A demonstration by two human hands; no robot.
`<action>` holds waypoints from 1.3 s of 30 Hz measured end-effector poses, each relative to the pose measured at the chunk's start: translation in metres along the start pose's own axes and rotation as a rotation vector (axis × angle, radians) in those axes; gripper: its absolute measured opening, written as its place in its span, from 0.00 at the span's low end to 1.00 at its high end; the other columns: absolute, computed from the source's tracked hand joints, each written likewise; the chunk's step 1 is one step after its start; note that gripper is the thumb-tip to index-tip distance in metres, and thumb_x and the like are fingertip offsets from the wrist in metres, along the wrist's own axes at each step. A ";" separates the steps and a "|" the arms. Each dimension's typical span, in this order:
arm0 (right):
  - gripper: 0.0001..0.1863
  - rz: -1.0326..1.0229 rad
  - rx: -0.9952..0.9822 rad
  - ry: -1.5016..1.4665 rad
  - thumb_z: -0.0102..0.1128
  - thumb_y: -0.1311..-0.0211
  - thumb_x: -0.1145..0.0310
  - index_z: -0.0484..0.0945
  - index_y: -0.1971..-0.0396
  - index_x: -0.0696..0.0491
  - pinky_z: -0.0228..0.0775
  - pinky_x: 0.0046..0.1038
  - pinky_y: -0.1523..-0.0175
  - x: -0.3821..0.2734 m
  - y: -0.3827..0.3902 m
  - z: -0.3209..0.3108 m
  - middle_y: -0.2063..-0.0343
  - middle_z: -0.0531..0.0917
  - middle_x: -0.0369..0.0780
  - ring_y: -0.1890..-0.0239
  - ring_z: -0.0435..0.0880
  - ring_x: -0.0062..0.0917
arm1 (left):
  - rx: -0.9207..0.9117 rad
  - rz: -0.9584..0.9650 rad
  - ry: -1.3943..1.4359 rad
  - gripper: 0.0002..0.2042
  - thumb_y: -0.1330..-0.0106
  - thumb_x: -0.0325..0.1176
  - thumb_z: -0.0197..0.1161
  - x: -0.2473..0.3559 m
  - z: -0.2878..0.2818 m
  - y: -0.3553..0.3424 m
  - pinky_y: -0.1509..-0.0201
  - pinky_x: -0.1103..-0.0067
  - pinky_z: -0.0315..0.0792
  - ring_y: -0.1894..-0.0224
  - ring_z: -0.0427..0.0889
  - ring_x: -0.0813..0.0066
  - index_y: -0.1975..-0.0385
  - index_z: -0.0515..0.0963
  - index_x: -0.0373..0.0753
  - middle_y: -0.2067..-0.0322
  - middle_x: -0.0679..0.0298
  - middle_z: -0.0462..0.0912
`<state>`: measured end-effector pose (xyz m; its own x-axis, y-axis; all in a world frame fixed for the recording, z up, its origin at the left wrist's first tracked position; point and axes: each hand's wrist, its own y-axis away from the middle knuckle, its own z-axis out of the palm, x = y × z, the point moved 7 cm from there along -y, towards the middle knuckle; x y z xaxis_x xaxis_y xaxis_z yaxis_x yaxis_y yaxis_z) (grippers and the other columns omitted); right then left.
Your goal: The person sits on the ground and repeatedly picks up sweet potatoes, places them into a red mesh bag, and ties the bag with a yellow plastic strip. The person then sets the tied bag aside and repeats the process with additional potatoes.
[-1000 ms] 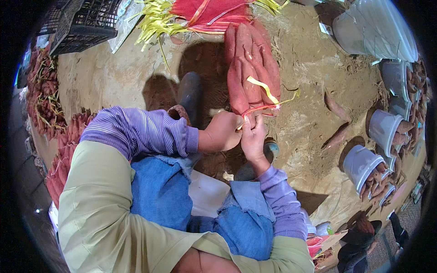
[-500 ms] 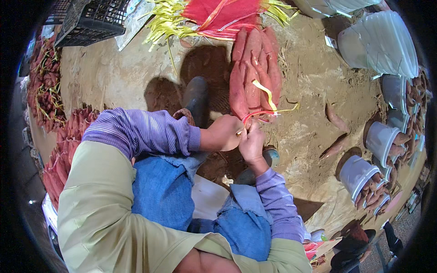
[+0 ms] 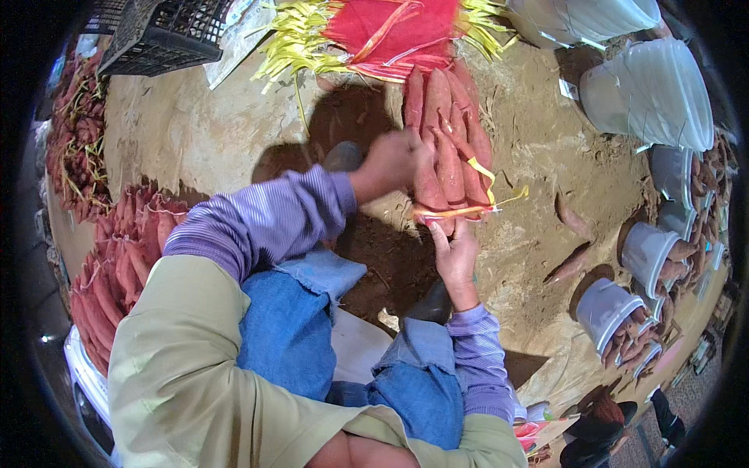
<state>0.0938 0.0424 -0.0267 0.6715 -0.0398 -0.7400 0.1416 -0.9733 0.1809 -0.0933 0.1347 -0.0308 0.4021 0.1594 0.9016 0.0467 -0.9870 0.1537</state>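
Observation:
A red mesh bag of sweet potatoes (image 3: 446, 168) lies on the ground in front of me, its near end edged by a red-and-yellow drawstring (image 3: 456, 212). A loose yellow tie trails from it to the right. My right hand (image 3: 457, 253) is closed on the near end of the bag, thumb on top and fingers partly hidden. Against the bag's left side is my left hand (image 3: 392, 162), curled and smeared by motion; whether it grips the mesh cannot be made out.
Flat red mesh bags with yellow ties (image 3: 394, 31) lie beyond. Filled bags (image 3: 117, 265) are piled at left, near a black crate (image 3: 160, 39). White buckets (image 3: 647, 93) and tubs of sweet potatoes (image 3: 608, 308) line the right. Loose sweet potatoes (image 3: 573, 217) lie between.
My left hand has left the drawstring and moved up to the bag's left side. My right hand has shifted slightly right and down. The bag's gathered near end has spread wider.

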 end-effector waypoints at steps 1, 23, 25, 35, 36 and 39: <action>0.21 -0.026 0.011 0.005 0.63 0.43 0.55 0.72 0.64 0.60 0.69 0.41 0.70 0.000 0.001 0.004 0.77 0.78 0.53 0.73 0.78 0.51 | 0.115 -0.003 -0.186 0.11 0.40 0.35 0.59 -0.015 -0.020 -0.028 0.71 0.68 0.69 0.76 0.74 0.63 0.76 0.71 0.34 0.80 0.55 0.74; 0.17 0.127 0.106 -0.284 0.54 0.35 0.61 0.73 0.57 0.60 0.70 0.33 0.60 -0.012 -0.027 0.071 0.70 0.81 0.47 0.67 0.80 0.39 | -0.266 -0.037 -0.169 0.15 0.34 0.34 0.45 -0.095 -0.007 -0.163 0.58 0.70 0.75 0.62 0.81 0.58 0.54 0.72 0.33 0.62 0.50 0.81; 0.25 0.086 0.124 -0.027 0.55 0.38 0.53 0.69 0.53 0.60 0.70 0.45 0.69 -0.018 -0.029 0.069 0.78 0.79 0.54 0.74 0.79 0.50 | -0.218 0.027 -0.209 0.14 0.34 0.34 0.46 -0.095 -0.007 -0.160 0.55 0.69 0.74 0.60 0.81 0.56 0.56 0.73 0.33 0.62 0.50 0.81; 0.08 0.320 -0.238 -1.126 0.50 0.32 0.66 0.73 0.61 0.54 0.56 0.16 0.78 -0.009 -0.023 0.063 0.80 0.70 0.29 0.82 0.65 0.11 | 0.046 0.527 -0.238 0.24 0.48 0.37 0.68 0.025 -0.012 -0.027 0.51 0.66 0.66 0.56 0.69 0.50 0.54 0.66 0.35 0.59 0.50 0.68; 0.09 0.301 -0.229 -1.151 0.50 0.31 0.64 0.73 0.63 0.53 0.57 0.16 0.78 -0.008 -0.022 0.066 0.80 0.70 0.29 0.82 0.65 0.11 | -0.042 0.606 -0.304 0.27 0.52 0.41 0.70 0.033 -0.005 0.010 0.52 0.65 0.67 0.57 0.70 0.50 0.56 0.65 0.37 0.60 0.51 0.69; 0.11 0.316 -0.228 -1.193 0.49 0.30 0.59 0.72 0.67 0.51 0.58 0.16 0.76 -0.006 -0.016 0.078 0.80 0.71 0.30 0.83 0.65 0.12 | -0.224 0.625 -0.484 0.19 0.49 0.39 0.66 0.057 -0.003 0.044 0.56 0.63 0.67 0.58 0.71 0.53 0.64 0.69 0.34 0.64 0.53 0.70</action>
<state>0.0307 0.0410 -0.0760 -0.3593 -0.5595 -0.7469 0.2971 -0.8273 0.4768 -0.0706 0.1006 0.0284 0.6458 -0.4948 0.5815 -0.4792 -0.8556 -0.1958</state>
